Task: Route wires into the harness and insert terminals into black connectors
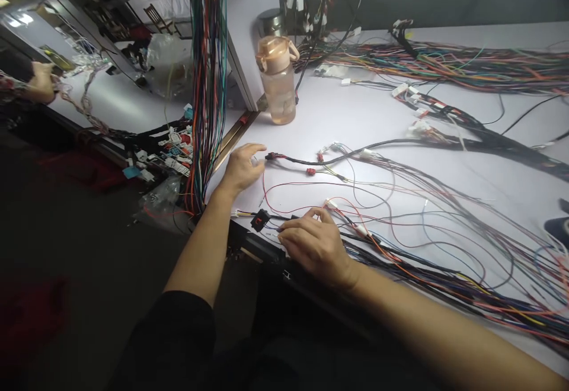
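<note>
Two bare hands rest on the white worktable (382,124). Left hand (242,166), fingers loosely curled, touches the black-sleeved wire branch with red connector (272,157), gripping nothing. Right hand (313,243) lies palm down with fingertips pressing thin coloured loose wires (355,213), beside a small black connector block (259,220).

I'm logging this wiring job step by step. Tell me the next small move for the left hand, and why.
Probably close the left hand on the black connector: its fingers lie open just beside that sleeved branch's end, while the right hand rests on the loose wires near the table edge.
</note>
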The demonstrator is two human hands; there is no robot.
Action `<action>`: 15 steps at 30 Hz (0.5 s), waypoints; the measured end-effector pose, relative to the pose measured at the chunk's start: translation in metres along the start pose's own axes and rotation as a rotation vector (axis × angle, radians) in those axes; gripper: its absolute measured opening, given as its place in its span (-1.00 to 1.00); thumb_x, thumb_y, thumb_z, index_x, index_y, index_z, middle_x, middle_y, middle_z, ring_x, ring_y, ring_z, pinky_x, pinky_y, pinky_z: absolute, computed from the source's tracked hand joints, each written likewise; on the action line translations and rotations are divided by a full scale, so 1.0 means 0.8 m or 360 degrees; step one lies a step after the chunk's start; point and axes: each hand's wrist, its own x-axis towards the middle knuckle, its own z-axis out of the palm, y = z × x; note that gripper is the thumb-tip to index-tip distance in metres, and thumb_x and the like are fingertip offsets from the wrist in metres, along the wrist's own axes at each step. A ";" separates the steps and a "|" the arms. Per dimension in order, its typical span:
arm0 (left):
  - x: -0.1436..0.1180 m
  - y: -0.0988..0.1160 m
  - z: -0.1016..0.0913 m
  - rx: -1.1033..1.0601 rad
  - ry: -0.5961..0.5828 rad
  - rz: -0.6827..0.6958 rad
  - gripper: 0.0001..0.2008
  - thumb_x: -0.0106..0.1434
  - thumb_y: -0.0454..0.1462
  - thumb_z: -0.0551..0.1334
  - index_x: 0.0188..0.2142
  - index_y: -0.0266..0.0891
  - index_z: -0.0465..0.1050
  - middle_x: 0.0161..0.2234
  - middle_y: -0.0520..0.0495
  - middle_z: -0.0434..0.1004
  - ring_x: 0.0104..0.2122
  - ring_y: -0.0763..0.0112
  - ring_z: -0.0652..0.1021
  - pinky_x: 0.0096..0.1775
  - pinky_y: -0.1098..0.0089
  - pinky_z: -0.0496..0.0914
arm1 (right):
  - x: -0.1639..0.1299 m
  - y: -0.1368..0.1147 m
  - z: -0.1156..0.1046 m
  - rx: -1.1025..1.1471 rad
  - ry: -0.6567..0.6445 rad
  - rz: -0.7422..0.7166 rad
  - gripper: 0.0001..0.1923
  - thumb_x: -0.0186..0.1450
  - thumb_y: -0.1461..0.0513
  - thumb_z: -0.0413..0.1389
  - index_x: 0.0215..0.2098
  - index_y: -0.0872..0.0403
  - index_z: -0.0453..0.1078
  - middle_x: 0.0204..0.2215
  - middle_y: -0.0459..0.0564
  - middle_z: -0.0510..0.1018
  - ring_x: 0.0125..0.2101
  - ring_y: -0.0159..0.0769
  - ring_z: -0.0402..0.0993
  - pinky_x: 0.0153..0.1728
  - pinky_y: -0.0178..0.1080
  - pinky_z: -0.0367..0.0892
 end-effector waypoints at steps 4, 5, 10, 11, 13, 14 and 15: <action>-0.040 0.046 -0.047 -0.0372 0.0135 -0.0139 -0.76 0.29 -0.20 0.17 -0.10 -0.19 0.50 -0.12 -0.09 0.57 -0.15 0.33 0.54 -0.03 0.26 0.44 | 0.005 -0.005 -0.003 0.0052 0.0103 0.0101 -0.90 0.36 0.32 0.07 -0.31 0.07 0.39 -0.31 -0.10 0.61 -0.33 -0.43 0.50 -0.18 -0.19 0.13; -0.058 0.059 -0.056 -0.0535 0.0071 -0.0193 -0.72 0.34 -0.14 0.11 -0.06 -0.17 0.49 -0.09 -0.10 0.55 -0.15 0.35 0.54 -0.05 0.27 0.45 | 0.007 -0.008 -0.005 0.0087 0.0108 0.0133 -0.89 0.37 0.31 0.06 -0.32 0.07 0.39 -0.32 -0.09 0.61 -0.33 -0.43 0.50 -0.19 -0.20 0.13; -0.140 0.104 -0.071 -0.1179 -0.0372 -0.0343 -0.56 0.31 0.00 0.12 0.12 -0.05 0.38 0.09 -0.13 0.45 0.02 0.23 0.49 0.02 0.22 0.43 | 0.016 -0.025 -0.015 0.0196 0.0084 0.0247 -0.88 0.35 0.30 0.08 -0.36 0.07 0.40 -0.33 -0.09 0.61 -0.34 -0.40 0.50 -0.26 -0.22 0.12; -0.149 0.107 -0.071 -0.1298 -0.0402 -0.0384 -0.54 0.28 -0.02 0.19 0.14 -0.02 0.36 0.10 -0.13 0.44 0.03 0.22 0.49 0.02 0.22 0.43 | 0.017 -0.029 -0.017 0.0212 0.0072 0.0263 -0.87 0.35 0.30 0.09 -0.37 0.07 0.40 -0.33 -0.10 0.61 -0.35 -0.39 0.50 -0.26 -0.22 0.13; -0.161 0.111 -0.070 -0.1516 -0.0376 -0.0475 -0.51 0.20 -0.08 0.30 0.13 -0.02 0.38 0.07 -0.13 0.46 -0.03 0.24 0.52 -0.02 0.26 0.45 | 0.020 -0.037 -0.023 0.0248 0.0028 0.0312 -0.87 0.34 0.30 0.10 -0.39 0.07 0.40 -0.34 -0.12 0.61 -0.36 -0.40 0.50 -0.25 -0.24 0.14; -0.164 0.111 -0.069 -0.1612 -0.0335 -0.0512 -0.50 0.15 -0.12 0.35 0.09 -0.05 0.42 0.03 -0.14 0.49 -0.07 0.26 0.54 -0.06 0.30 0.46 | 0.021 -0.042 -0.027 0.0275 -0.0007 0.0342 -0.86 0.34 0.31 0.10 -0.40 0.07 0.40 -0.36 -0.13 0.60 -0.37 -0.41 0.49 -0.25 -0.25 0.16; -0.167 0.112 -0.068 -0.1701 -0.0291 -0.0543 -0.51 0.10 -0.14 0.40 0.04 -0.09 0.46 -0.02 -0.14 0.52 -0.12 0.29 0.55 -0.10 0.35 0.47 | 0.022 -0.047 -0.030 0.0304 -0.0038 0.0367 -0.86 0.34 0.31 0.10 -0.39 0.07 0.41 -0.38 -0.14 0.60 -0.39 -0.42 0.48 -0.26 -0.26 0.18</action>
